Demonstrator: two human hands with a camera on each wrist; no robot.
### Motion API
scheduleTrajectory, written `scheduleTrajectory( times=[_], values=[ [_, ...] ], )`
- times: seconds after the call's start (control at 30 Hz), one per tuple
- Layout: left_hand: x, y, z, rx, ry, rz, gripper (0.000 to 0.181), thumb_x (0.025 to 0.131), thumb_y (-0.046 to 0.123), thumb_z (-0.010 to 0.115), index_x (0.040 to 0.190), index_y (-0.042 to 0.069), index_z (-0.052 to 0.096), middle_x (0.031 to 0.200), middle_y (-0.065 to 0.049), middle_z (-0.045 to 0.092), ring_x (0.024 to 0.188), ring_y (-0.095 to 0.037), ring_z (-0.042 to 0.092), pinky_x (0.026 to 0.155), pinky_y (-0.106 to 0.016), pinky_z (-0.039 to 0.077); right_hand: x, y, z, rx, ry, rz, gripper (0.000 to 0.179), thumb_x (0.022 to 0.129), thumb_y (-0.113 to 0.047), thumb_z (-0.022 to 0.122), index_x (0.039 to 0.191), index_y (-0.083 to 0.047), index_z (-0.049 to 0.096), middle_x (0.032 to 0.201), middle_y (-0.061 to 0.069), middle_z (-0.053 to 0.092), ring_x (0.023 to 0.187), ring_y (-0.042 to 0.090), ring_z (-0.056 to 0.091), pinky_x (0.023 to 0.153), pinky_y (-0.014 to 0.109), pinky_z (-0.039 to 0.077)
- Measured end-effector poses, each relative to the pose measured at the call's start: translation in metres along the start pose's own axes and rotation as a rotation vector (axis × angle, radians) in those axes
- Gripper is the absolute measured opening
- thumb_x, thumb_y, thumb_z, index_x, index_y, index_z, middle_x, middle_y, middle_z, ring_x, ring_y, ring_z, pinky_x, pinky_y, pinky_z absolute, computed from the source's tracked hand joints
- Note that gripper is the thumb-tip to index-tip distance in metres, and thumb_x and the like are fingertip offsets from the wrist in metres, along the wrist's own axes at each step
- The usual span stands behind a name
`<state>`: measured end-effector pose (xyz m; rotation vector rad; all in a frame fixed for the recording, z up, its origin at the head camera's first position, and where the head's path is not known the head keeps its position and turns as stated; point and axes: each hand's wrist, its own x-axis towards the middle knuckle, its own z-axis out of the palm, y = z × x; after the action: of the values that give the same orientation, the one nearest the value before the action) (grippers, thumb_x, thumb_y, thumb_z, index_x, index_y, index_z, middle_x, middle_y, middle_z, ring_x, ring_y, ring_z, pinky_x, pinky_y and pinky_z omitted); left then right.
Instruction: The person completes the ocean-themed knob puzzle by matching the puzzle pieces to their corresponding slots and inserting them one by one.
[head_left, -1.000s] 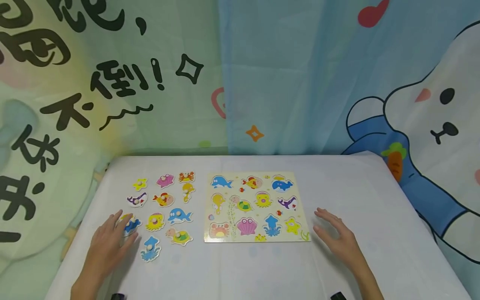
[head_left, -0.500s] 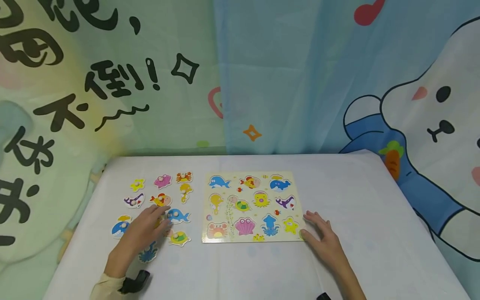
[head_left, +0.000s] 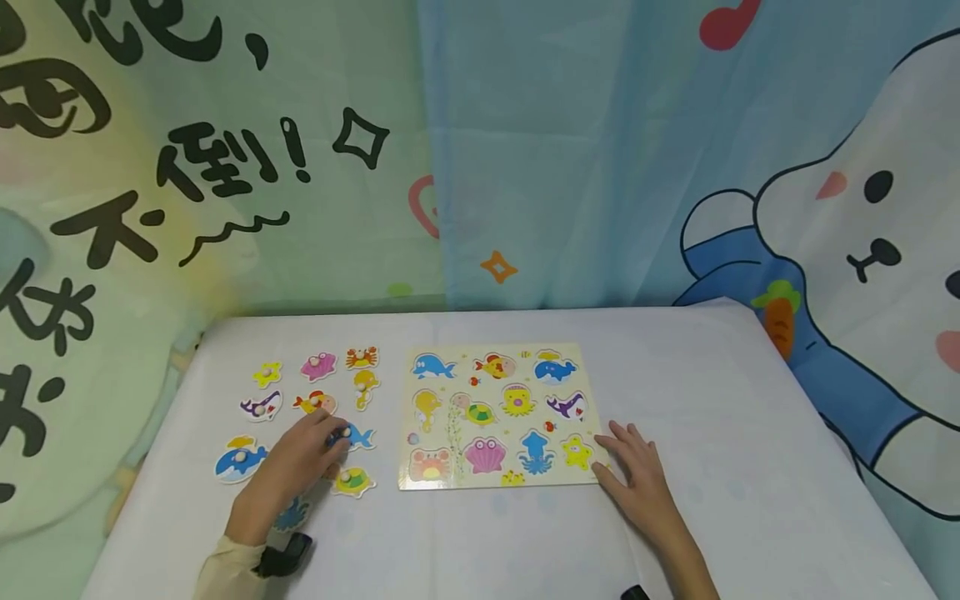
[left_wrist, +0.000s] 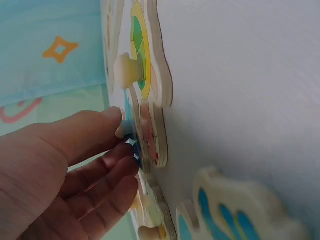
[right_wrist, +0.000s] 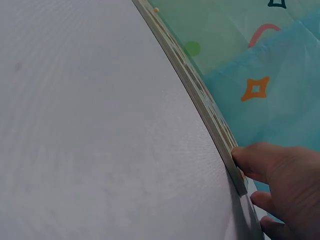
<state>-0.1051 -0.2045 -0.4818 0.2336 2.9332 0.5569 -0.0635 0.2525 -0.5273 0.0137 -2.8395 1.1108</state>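
Note:
My left hand (head_left: 303, 454) is over the loose wooden puzzle pieces, its thumb and fingers pinching the knob (left_wrist: 126, 129) of the blue dolphin piece (head_left: 363, 437), still among the others. The turtle piece (head_left: 352, 481) lies just right of that hand. A blue squid piece (head_left: 292, 515) is partly hidden under the wrist, and the octopus piece is covered in the head view. My right hand (head_left: 637, 479) rests at the lower right edge of the puzzle board (head_left: 468, 482); its thumb touches the board's edge in the right wrist view, the fingers spread.
Around the left hand lie a whale piece (head_left: 241, 460), a purple-and-white whale (head_left: 262, 407), a star (head_left: 267, 374), a shell (head_left: 318, 366), a crab (head_left: 362, 357), a seahorse (head_left: 365, 388) and a fish (head_left: 313, 402). A printed curtain (head_left: 540, 167) hangs behind the white table (head_left: 750, 433).
My left hand has moved right from the whale piece, across the octopus piece, to the blue dolphin piece. My right hand has come left onto the board's edge. The view has shifted slightly.

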Motion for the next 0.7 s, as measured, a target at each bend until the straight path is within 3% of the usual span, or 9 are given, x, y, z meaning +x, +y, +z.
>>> scheduleTrajectory(
  times=[0.23, 0.5, 0.7],
  values=[
    [0.007, 0.0021, -0.0005, -0.059, 0.008, -0.038, 0.028, 0.089, 0.018, 0.069, 0.114, 0.006, 0.064, 0.099, -0.006, 0.064, 0.09, -0.019, 0.058, 0.089, -0.043, 0.054, 0.0048, -0.0036, -0.0022, 0.0, -0.019, -0.029, 0.04, 0.088, -0.021, 0.066, 0.125, -0.006, 0.059, 0.148, 0.023, 0.041, 0.143, 0.049, 0.021, 0.112, 0.07, 0.008],
    [0.008, 0.004, 0.0005, -0.075, 0.055, -0.029, 0.024, 0.088, 0.013, 0.07, 0.11, 0.004, 0.066, 0.094, -0.006, 0.063, 0.083, -0.017, 0.055, 0.084, -0.039, 0.055, 0.0048, -0.0045, -0.0009, -0.033, -0.01, -0.02, 0.04, 0.088, -0.023, 0.066, 0.125, -0.008, 0.059, 0.149, 0.022, 0.042, 0.142, 0.048, 0.024, 0.113, 0.069, 0.008],
    [0.0067, 0.0085, 0.0055, -0.081, 0.041, -0.039, 0.022, 0.088, 0.012, 0.069, 0.109, 0.004, 0.066, 0.093, -0.004, 0.063, 0.079, -0.013, 0.052, 0.077, -0.031, 0.056, 0.0, -0.0024, -0.0024, -0.05, -0.029, 0.009, 0.04, 0.088, -0.024, 0.066, 0.125, -0.008, 0.059, 0.149, 0.022, 0.041, 0.142, 0.048, 0.023, 0.112, 0.07, 0.008]
  ],
)
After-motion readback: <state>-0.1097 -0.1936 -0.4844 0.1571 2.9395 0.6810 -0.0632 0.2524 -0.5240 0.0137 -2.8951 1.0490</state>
